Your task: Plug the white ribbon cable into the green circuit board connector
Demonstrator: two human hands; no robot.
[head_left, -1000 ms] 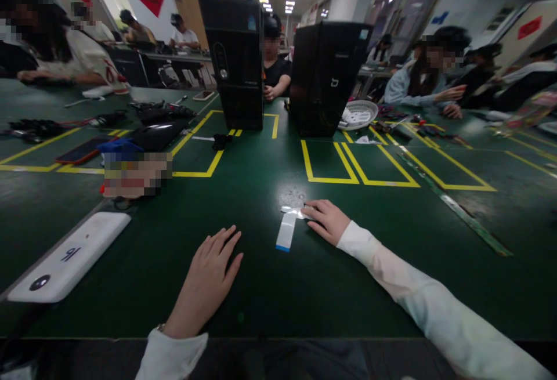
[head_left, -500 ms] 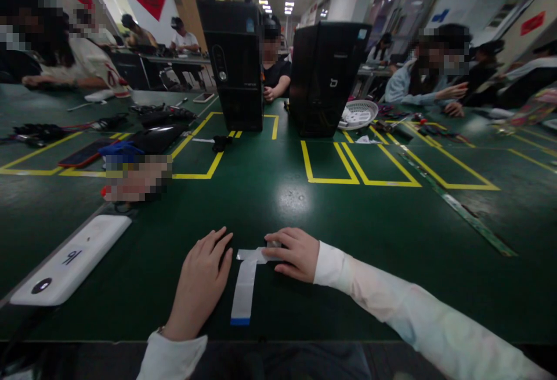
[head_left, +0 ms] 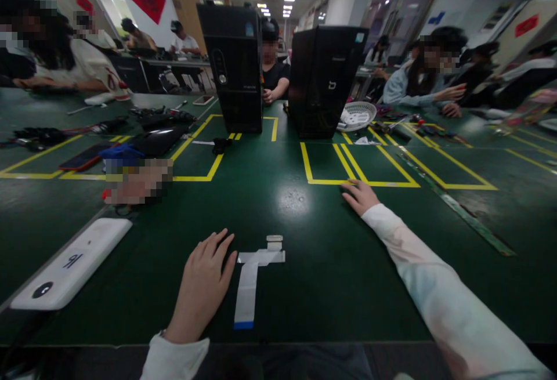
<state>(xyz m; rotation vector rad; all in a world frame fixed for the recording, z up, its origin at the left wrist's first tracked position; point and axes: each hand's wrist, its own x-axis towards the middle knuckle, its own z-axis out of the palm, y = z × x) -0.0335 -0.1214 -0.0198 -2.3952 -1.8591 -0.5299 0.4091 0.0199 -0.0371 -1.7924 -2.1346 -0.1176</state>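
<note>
A white flat ribbon cable [head_left: 247, 293] with a blue end lies folded on the green table, its upper part running crosswise. At its top sits a small pale connector [head_left: 274, 242]. My left hand [head_left: 208, 275] rests flat just left of the cable, fingers stretched out and slightly spread, holding nothing. Farther out to the right, my right hand [head_left: 361, 195] is open over the table, with its fingertips at the front edge of the yellow tape outline [head_left: 385, 184]. Nothing shows in it.
Two black computer towers [head_left: 235, 72] stand at the back, with a person behind them. A white oblong device [head_left: 73, 264] lies at left, near dark cables and tools. A white basket [head_left: 359, 114] and a long green strip [head_left: 456, 209] are at right. Other people sit around.
My right hand has left the connector and ribbon cable and moved away to the right and forward, uncovering them. My left hand has stayed in place beside the cable.
</note>
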